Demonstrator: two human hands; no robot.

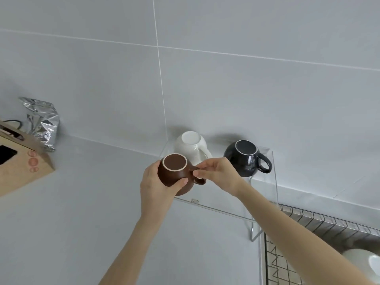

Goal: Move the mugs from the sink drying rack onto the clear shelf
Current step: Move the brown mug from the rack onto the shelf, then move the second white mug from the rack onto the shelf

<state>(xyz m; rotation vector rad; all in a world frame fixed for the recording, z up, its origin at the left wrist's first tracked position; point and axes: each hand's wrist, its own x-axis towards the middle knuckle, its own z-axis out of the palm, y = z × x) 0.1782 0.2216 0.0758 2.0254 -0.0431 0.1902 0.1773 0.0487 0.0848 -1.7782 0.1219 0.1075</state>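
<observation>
**Head view: brown mug going onto the clear shelf**

Head view, only one. Left hand (pixel 153 183) cups the body of the brown mug (pixel 176 174), upside down, base up. Right hand (pixel 219 173) pinches the mug's handle with its fingertips (pixel 196 172). Both hands are grasping the same mug, at the front left corner of the clear shelf (pixel 226 210); can't tell if the rim is touching the shelf yet.

Just behind the hands, a white mug (pixel 192 146) sits inverted on the shelf. Right of the right hand, a dark mug (pixel 246 158) is inverted too, handle pointing right. Below the right forearm, the drying rack (pixel 308 223) shows a white item (pixel 362 266), kind unclear.

Step, by my read: placing mug three. Next move calls for lowering it flat, clear of the white mug, then letting go.

Far left of the left hand on the tabletop (pixel 82 202): cardboard box (pixel 22 161) with reddish round marks, foil bag (pixel 42 122). No readable writing.
</observation>
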